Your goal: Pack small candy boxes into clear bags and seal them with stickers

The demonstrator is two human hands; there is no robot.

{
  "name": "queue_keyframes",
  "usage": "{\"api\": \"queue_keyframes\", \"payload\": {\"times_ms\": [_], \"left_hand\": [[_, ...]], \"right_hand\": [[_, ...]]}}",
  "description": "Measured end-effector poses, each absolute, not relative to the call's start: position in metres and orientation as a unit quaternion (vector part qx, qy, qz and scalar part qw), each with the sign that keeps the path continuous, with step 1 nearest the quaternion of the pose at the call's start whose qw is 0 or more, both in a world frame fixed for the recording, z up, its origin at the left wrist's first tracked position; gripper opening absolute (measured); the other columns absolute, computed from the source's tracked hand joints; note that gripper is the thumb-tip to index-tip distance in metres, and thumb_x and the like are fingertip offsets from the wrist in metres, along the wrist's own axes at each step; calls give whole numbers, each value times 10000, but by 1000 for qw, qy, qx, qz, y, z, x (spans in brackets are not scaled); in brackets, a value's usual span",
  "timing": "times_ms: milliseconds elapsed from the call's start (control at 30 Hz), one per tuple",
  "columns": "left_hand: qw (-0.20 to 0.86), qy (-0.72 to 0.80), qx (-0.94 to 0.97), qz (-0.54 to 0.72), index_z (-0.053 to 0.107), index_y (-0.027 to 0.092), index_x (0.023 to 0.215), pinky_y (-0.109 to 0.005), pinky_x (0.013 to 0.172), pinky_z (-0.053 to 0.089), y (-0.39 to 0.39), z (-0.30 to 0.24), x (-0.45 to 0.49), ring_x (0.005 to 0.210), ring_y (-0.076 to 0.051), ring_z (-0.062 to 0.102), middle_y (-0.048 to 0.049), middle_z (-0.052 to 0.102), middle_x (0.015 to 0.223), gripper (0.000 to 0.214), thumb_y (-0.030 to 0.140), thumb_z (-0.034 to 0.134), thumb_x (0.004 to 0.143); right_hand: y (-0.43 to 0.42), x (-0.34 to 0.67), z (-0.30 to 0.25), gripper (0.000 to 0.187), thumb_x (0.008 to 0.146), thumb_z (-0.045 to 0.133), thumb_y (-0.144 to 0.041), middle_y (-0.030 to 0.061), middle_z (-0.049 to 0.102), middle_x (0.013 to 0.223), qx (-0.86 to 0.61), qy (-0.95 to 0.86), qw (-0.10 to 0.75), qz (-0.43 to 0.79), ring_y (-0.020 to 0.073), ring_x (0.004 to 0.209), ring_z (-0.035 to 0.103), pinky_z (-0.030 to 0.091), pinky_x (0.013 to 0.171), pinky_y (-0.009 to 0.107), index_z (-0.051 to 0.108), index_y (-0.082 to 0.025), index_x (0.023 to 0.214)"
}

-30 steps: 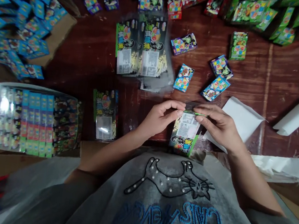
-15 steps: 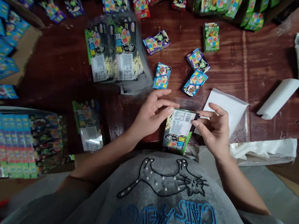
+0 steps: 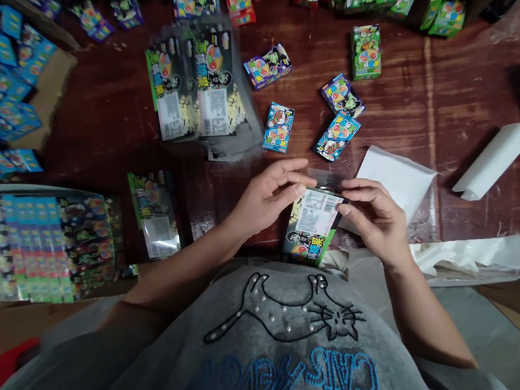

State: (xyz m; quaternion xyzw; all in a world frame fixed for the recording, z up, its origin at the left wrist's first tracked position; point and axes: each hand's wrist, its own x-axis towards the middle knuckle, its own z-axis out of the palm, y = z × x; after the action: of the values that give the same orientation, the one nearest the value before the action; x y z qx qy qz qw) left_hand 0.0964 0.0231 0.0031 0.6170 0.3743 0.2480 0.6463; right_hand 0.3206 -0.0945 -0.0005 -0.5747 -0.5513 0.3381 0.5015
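A clear printed packet (image 3: 309,227) with a white barcode label stands at the near table edge, held between both hands. My left hand (image 3: 266,197) pinches its upper left corner with curled fingers. My right hand (image 3: 374,217) grips the upper right corner, fingers pressed along the packet's transparent top flap. Just beyond the hands lie small colourful boxes: a blue one (image 3: 278,127), another blue one (image 3: 337,136) and a purple-edged one (image 3: 342,95).
A stack of empty printed packets (image 3: 197,91) lies further left, one filled packet (image 3: 152,213) nearer. A white bin of packed sets (image 3: 33,247) sits at the left. Blue boxes (image 3: 4,91) fill a carton. White backing paper (image 3: 396,176) and a strip (image 3: 493,162) lie right.
The view shifted right and steadied. Both hands stayed on the packet; the right fingers moved back up onto its top flap after briefly spreading beside it.
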Motion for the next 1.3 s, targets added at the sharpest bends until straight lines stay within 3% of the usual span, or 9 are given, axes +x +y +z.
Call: {"api": "queue_keyframes", "payload": {"times_ms": [167,300,500,600,700,800,1000,1100,1300], "left_hand": [[620,347,661,243,809,218,1049,-320,950,608,25,18,97,1054,-174,779,-56,838,1147,162,353,736,998],[596,334,691,235,782,193,926,-311,884,609,26,28,104,963,-176,778,-61,835,1043,143,334,774,951],[582,352,704,204,763,185,890,-263,706,573,31,32,124,761,-143,734,-28,813,864,124,298,757,943],[594,307,719,188,802,199,892,-280,755,599,34,35,129,817,-161,772,-38,841,928,141,334,807,933],[575,238,762,182,823,224,897,-321,894,622,35,40,133,963,-183,800,-47,851,1097,104,321,857,911],[546,213,793,167,823,239,925,-315,885,617,35,41,139,948,-174,798,-38,852,1072,68,304,839,936],[551,224,787,164,827,229,1017,-268,819,608,37,37,145,892,-159,803,-37,858,1012,101,307,766,1002],[527,173,814,171,827,242,1024,-253,876,618,38,37,142,958,-149,812,-21,860,1072,64,276,779,1001],[453,138,866,160,784,229,1092,-249,899,607,35,35,138,985,-135,790,-20,834,1085,75,242,738,1034]], "right_hand": [[-93,325,5,407,970,783,-268,29,787,1149,-566,-541,512,352,208,1084,756,629,991,416,712,-353,1362],[-88,330,22,98,958,806,-387,36,813,1016,-588,-544,454,390,207,962,753,639,926,411,825,-295,989],[-83,338,31,270,885,865,-505,14,811,849,-643,-407,447,470,166,737,722,630,694,316,812,-241,901],[-88,355,31,244,918,838,-482,26,824,887,-605,-456,427,494,173,779,749,644,740,326,819,-245,861],[-94,373,37,169,950,813,-426,63,834,1091,-551,-575,397,456,216,1019,789,658,902,382,847,-268,899],[-100,382,42,124,950,819,-387,75,821,1196,-546,-646,362,392,244,1168,770,635,1017,428,856,-288,1014],[-108,373,35,191,948,819,-440,4,840,925,-618,-477,424,459,160,792,774,646,731,295,817,-263,1016],[-114,372,28,150,942,831,-408,-2,845,900,-614,-452,440,475,146,775,779,651,730,282,830,-262,978],[-125,387,33,199,1006,758,-312,68,810,1299,-536,-608,402,427,208,1170,784,657,1002,380,842,-293,1186]]}}
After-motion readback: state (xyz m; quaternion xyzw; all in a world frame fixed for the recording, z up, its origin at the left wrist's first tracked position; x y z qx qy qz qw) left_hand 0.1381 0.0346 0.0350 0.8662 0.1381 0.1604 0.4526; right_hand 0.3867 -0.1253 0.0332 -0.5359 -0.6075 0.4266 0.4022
